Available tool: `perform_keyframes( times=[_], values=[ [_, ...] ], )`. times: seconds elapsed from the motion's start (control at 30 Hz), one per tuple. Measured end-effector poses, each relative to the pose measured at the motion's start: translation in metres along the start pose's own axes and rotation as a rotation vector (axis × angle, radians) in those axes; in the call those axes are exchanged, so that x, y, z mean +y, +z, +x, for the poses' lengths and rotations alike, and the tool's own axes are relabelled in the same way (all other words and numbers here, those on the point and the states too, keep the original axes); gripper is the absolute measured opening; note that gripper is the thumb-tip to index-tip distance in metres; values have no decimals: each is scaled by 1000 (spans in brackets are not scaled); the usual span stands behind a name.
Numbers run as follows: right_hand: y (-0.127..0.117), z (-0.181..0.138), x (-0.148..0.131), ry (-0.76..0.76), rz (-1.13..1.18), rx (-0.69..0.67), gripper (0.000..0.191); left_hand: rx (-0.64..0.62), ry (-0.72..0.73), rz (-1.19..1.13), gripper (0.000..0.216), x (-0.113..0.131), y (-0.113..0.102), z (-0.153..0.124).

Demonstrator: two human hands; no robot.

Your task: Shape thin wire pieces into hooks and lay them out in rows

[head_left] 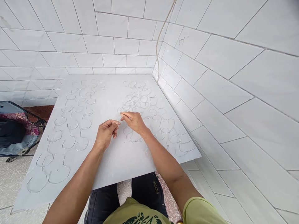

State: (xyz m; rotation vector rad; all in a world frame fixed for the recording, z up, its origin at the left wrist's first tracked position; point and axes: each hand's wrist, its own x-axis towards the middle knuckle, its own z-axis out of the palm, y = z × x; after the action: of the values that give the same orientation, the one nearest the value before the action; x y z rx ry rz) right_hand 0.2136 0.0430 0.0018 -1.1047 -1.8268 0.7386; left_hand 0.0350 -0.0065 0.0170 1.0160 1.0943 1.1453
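Observation:
My left hand (106,132) is closed in a pinch above the middle of the white board, with a thin curved wire (107,125) between thumb and fingers. Close by on its right, my right hand (135,120) also pinches, fingertips pressed together. Whatever sits in that pinch is too fine to make out. Bent wire pieces (69,169) in S-like curves lie in rows on the board's left side. More curved wires (167,128) lie tangled and overlapping on the right side, some just beyond and under my right hand.
The white board (123,161) reaches to the tiled wall (112,43) at the back and along the right. A cable (158,37) hangs down the corner. To the left stands a folding chair (14,149) with a dark item (10,132) on it.

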Motion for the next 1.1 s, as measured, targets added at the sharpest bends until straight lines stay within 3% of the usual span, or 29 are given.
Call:
perform_keyframes(
  times=[0.17, 0.23, 0.3, 0.4, 0.47, 0.63, 0.83, 1.1],
  values=[
    [-9, 4, -2, 141, 168, 213, 39, 43, 40, -72, 27, 4, -2, 0],
    [-12, 5, -4, 194, 261, 210, 44, 49, 62, -99, 28, 4, -3, 1],
    [-12, 4, -6, 233, 353, 40, 50, 61, 87, -114, 28, 4, -4, 1],
    [-6, 0, -12, 250, 437, -342, 48, 93, 124, -125, 28, 2, -4, 1],
    [1, -3, -15, 234, 476, -455, 43, 107, 130, -122, 28, 0, -4, 2],
    [12, -5, -17, 196, 525, -341, 33, 130, 107, -94, 31, 1, -4, 4],
    [8, -4, -15, 189, 206, -117, 29, 141, 86, -61, 38, 2, -6, 5],
    [16, -6, -11, 178, 149, -91, 29, 181, 30, 268, 33, -10, -1, 1]
  ],
)
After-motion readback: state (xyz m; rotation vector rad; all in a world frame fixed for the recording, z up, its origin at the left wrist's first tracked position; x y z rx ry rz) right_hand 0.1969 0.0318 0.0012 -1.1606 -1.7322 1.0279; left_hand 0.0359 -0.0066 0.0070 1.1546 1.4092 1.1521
